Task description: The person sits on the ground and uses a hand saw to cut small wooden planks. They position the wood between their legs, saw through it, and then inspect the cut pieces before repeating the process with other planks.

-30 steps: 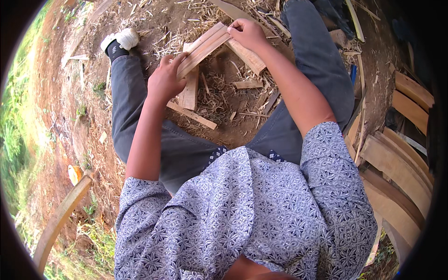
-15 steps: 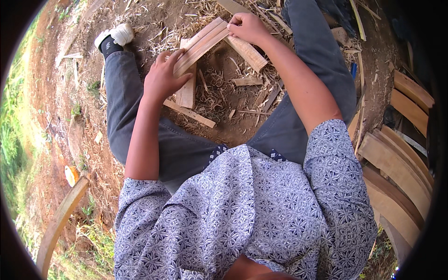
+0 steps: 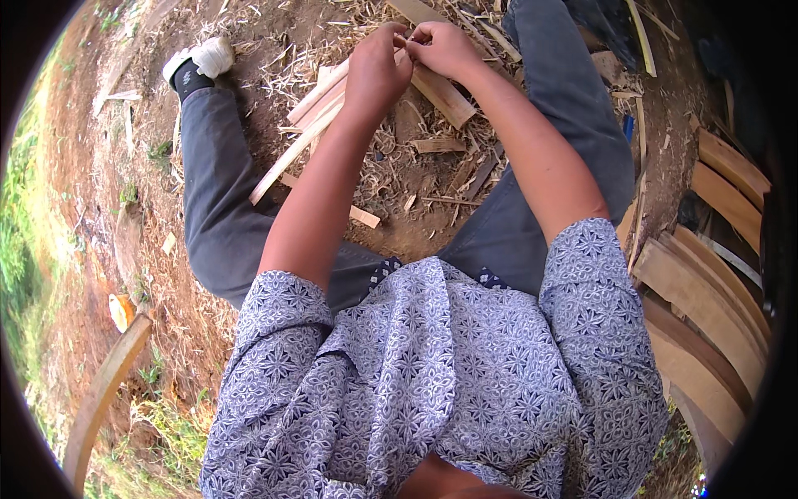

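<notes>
My left hand [image 3: 379,71] is closed at the far end of a bundle of pale wooden strips [image 3: 314,104], close beside my right hand. From under it a long thin strip [image 3: 291,158] slants down toward my left thigh. My right hand [image 3: 445,51] pinches at the same far end, its fingertips nearly meeting those of the left. The strip ends between the fingers are mostly hidden. Just below my right hand a thicker piece of wood [image 3: 445,98] lies slanted on the ground.
Wood shavings and offcuts [image 3: 438,145] litter the dirt between my spread legs. Several curved planks [image 3: 706,291] are stacked at the right. Another curved piece of wood [image 3: 106,391] stands at the lower left, near an orange and white object [image 3: 121,312].
My left hand has moved from the near end of the strips up to the far end, beside my right hand. One strip now splays apart toward my left leg.
</notes>
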Available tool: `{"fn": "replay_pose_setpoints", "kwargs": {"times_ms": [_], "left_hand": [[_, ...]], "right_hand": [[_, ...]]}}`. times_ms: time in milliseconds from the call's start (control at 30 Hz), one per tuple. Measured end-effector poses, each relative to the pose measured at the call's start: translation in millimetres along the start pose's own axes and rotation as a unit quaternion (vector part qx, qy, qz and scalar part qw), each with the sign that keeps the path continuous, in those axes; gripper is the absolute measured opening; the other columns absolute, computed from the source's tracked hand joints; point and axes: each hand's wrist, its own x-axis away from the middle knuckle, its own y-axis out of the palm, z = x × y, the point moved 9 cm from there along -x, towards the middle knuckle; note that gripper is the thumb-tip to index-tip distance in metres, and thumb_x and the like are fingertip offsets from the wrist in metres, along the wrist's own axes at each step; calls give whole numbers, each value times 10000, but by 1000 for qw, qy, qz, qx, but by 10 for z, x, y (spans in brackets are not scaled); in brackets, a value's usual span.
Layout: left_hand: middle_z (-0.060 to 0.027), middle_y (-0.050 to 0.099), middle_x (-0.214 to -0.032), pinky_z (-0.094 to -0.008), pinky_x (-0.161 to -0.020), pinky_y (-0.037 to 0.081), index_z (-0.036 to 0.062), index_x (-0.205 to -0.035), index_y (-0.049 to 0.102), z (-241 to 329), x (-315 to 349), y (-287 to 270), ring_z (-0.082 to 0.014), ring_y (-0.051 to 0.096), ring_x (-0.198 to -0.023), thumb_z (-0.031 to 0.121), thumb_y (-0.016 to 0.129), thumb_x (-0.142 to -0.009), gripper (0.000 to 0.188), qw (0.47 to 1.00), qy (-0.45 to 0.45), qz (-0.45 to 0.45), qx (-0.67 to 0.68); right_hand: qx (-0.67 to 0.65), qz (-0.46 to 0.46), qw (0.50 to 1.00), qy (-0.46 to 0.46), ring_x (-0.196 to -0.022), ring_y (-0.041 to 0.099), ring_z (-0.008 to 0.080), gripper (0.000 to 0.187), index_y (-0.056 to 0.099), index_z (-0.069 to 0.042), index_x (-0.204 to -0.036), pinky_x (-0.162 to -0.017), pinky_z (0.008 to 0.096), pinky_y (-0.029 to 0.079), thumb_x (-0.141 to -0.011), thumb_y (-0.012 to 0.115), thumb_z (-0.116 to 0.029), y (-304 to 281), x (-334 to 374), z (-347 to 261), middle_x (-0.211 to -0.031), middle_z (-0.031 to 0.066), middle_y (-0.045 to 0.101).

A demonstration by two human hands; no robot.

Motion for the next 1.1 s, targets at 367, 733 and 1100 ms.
{"fn": "replay_pose_setpoints", "kwargs": {"times_ms": [367,733,1100], "left_hand": [[-156,730,-987,-392,-797,579,31,-1063,721,-178,15,66,-296,726,-865,87,704,-863,209,986,-114,16,122],[-69,764,-864,-313,-707,557,69,-997,771,-101,-86,8,-156,714,-748,181,777,-894,153,999,-25,-6,28],[-136,767,-943,-374,-739,612,43,-1017,691,-406,-20,121,-246,764,-833,105,769,-878,171,998,-26,50,24]], "right_hand": [[44,-10,999,-7,-822,714,298,214,753,-95,-886,-752,411,558,-816,755,-297,-18,29,-166,-870,122,741],[54,18,997,-46,-860,711,333,221,781,-99,-928,-789,423,561,-796,762,-275,-5,98,-122,-895,149,735],[-324,90,942,20,-861,691,119,242,711,-12,-1161,-776,269,543,-979,658,-164,-1361,547,-523,-977,52,736]]}}
